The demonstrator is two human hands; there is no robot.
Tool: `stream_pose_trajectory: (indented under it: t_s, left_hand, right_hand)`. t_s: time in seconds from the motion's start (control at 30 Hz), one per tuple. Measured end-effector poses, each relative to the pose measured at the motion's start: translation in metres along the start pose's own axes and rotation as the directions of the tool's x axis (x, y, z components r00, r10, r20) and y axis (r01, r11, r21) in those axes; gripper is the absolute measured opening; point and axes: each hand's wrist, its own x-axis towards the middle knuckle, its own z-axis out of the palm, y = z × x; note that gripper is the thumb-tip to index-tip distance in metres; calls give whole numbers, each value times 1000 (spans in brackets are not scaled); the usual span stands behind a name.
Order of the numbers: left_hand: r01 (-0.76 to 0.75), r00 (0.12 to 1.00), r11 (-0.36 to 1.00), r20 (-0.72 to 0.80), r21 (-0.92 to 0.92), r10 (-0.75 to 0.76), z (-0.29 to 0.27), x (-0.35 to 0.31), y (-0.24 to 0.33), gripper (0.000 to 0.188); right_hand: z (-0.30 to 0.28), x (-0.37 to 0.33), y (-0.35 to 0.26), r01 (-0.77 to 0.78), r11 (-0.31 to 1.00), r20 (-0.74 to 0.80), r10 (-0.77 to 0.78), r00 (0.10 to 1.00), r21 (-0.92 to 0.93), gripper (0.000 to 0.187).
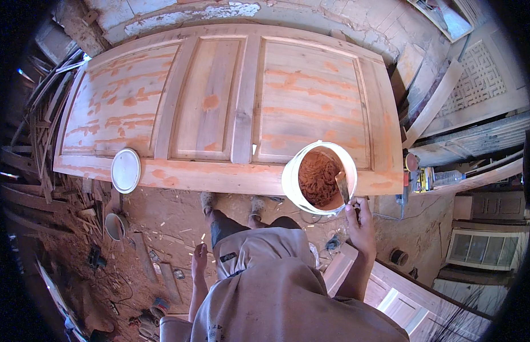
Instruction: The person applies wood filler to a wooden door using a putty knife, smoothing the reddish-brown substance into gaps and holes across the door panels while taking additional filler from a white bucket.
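My right hand (361, 225) is closed round the handle of a putty knife (342, 188), whose blade reaches over the mouth of a white bucket (290, 183). Reddish-brown wood filler (319, 176) lies inside the bucket, rough and clumped. The bucket rests on the near edge of a large wooden panelled door (242, 137) lying flat. Orange filler streaks and patches mark the door's panels and near rail. Low beside my body, my left hand (200, 259) hangs apart from the door, fingers stretched out and holding nothing.
A round white lid (126, 171) sits on the door's near left edge. Wood scraps (45, 154) pile up at the left. A small bucket (115, 226) stands on the dusty floor. Other door panels (390, 296) lean behind me at the lower right; a carved panel (476, 77) stands far right.
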Motion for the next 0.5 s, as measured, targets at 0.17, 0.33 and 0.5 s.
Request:
stream_pose_trajectory:
  t_s: [0.17,0.33,0.5]
  left_hand:
    - [-2,1000,1000,-6,15,2,-1,2,-2,51]
    - [6,1000,1000,-8,14,-6,-4,4,-1,50]
    - [-41,999,998,-14,-43,41,6,12,0,48]
  right_hand:
    - [9,-4,-19,81,995,-133,-88,987,-53,24]
    - [11,-4,-14,152,953,-147,-195,970,-261,27]
    - [7,-9,-20,-89,996,-72,89,993,-8,21]
